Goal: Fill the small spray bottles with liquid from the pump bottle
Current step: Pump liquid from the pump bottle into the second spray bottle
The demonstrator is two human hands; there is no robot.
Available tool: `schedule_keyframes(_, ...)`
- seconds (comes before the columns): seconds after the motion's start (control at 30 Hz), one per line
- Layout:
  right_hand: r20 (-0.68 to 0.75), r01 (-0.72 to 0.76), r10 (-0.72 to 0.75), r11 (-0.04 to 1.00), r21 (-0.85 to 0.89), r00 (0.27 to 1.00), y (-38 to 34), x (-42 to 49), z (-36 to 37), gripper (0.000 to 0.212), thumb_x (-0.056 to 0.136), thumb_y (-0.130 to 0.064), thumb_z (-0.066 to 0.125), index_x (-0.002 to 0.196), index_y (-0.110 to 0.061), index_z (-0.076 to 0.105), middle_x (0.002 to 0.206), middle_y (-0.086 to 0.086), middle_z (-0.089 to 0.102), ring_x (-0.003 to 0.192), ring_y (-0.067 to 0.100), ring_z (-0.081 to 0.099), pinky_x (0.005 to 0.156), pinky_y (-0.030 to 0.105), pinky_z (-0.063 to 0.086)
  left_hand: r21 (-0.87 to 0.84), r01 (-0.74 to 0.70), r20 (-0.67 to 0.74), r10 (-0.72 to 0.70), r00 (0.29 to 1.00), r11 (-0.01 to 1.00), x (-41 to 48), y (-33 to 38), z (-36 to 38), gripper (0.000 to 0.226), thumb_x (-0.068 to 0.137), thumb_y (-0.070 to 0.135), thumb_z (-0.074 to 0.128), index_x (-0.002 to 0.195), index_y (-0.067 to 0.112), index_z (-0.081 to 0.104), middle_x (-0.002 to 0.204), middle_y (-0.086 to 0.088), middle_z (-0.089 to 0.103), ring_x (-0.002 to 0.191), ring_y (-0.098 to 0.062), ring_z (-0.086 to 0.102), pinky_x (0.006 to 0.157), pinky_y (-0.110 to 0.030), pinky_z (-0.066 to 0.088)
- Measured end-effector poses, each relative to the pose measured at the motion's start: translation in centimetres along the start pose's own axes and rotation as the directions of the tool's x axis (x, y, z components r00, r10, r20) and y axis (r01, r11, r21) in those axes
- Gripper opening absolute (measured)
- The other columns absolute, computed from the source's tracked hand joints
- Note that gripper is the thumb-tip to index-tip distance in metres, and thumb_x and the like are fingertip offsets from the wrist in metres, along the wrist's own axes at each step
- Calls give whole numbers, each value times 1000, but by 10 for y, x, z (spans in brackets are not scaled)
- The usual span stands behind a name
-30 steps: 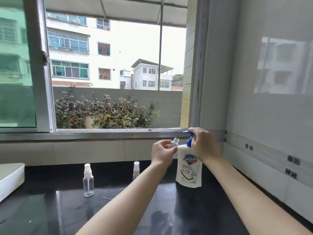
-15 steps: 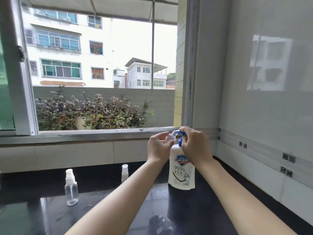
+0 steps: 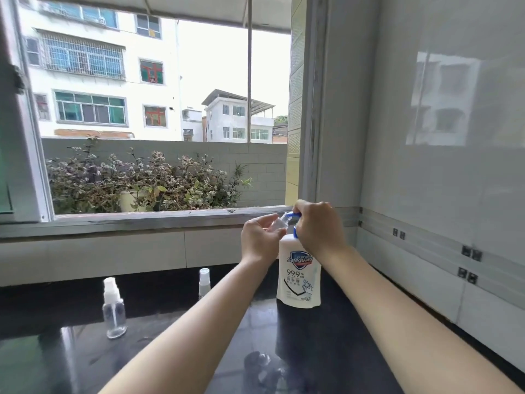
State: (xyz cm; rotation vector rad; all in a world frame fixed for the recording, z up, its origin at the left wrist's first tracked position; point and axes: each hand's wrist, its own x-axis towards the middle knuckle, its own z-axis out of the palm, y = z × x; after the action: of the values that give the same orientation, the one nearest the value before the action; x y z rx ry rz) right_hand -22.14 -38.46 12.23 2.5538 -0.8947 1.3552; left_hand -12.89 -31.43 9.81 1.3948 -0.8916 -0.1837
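A white pump bottle [image 3: 299,275] with a blue pump head [image 3: 292,215] stands on the dark counter [image 3: 326,351]. My right hand [image 3: 318,227] is closed over the pump head. My left hand [image 3: 260,241] holds a small clear uncapped bottle [image 3: 277,223], tilted with its mouth against the blue nozzle. A second small spray bottle [image 3: 113,308], clear with a white cap, stands upright at the left. A third spray bottle [image 3: 204,282] stands further back, partly hidden behind my left forearm.
A tiled window ledge [image 3: 127,223] runs behind the counter, with an open window and plants outside. A white tiled wall [image 3: 440,194] closes off the right side. The glossy counter surface reflects the bottles.
The small bottle in my left hand went from below the nozzle to tilted with its mouth against it. My right hand closed further over the pump head. The camera turned slightly right.
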Motion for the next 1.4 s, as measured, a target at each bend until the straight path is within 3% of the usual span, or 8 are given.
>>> schedule_keyframes(0.1, -57, -16, 18, 999, 37, 998, 2, -19, 7, 23, 84, 1, 48, 94, -5, 68, 72, 13, 69, 68, 26, 61, 60, 27, 44, 4, 13, 18, -13, 1000, 1000, -2, -9, 0, 41, 76, 7, 73, 116, 7, 64, 114, -11, 69, 100, -19, 66, 94, -35, 53)
schedule_keyframes(0.43, -20, 6, -5, 998, 68, 1000, 5, -9, 3, 20, 88, -3, 49, 96, -4, 67, 79, 14, 72, 69, 25, 62, 62, 30, 51, -138, 106, 68, -97, 993, 985, -3, -8, -1, 44, 75, 8, 75, 117, 5, 63, 114, -13, 68, 93, -18, 65, 70, -19, 50)
schedule_keyframes(0.57, 3, 10, -10, 999, 48, 1000, 5, -12, 3, 22, 87, -2, 47, 97, -5, 67, 79, 14, 71, 72, 26, 62, 63, 31, 51, -111, 93, 76, -85, 994, 989, -4, -10, -2, 44, 75, 7, 75, 118, 5, 62, 114, -14, 68, 97, -20, 65, 79, -26, 50)
schedule_keyframes(0.73, 27, 15, -15, 1000, 14, 1000, 0, 6, -3, 22, 85, -2, 45, 87, -5, 67, 75, 12, 70, 68, 26, 59, 66, 35, 53, -113, 69, 56, -63, 996, 991, -2, -3, -2, 39, 75, 7, 74, 113, 6, 65, 112, -12, 69, 93, -15, 64, 74, -20, 48)
schedule_keyframes(0.93, -1, 13, -13, 1000, 4, 1000, 7, -14, 8, 25, 87, -3, 45, 99, -9, 66, 76, 11, 71, 73, 28, 62, 67, 38, 53, -75, 45, 52, -41, 998, 996, -2, -12, -4, 41, 75, 8, 75, 115, 7, 64, 116, -11, 68, 98, -13, 63, 85, -22, 49)
schedule_keyframes(1.0, 13, 19, -19, 1000, 7, 1000, 6, -9, 5, 24, 86, -2, 46, 98, -9, 66, 78, 11, 71, 72, 28, 62, 67, 35, 53, -80, 44, 56, -40, 998, 996, -2, -11, -5, 42, 75, 8, 75, 115, 7, 64, 116, -12, 68, 99, -13, 63, 90, -26, 50)
schedule_keyframes(1.17, 19, 32, -31, 999, -45, 999, 1, 3, 1, 21, 85, -3, 45, 88, -8, 65, 72, 11, 68, 66, 24, 53, 59, 28, 42, -84, 32, 48, -28, 998, 996, 2, -5, -6, 40, 75, 8, 75, 115, 8, 65, 115, -11, 68, 97, -12, 63, 78, -17, 47)
schedule_keyframes(1.4, -15, 17, -17, 1000, -4, 1000, 5, -13, 7, 25, 85, -1, 45, 95, -9, 67, 72, 10, 70, 66, 25, 57, 57, 25, 39, -33, 31, 75, -28, 997, 999, 2, -7, -11, 41, 77, 7, 73, 117, 5, 63, 119, -13, 66, 104, -16, 64, 88, -22, 47)
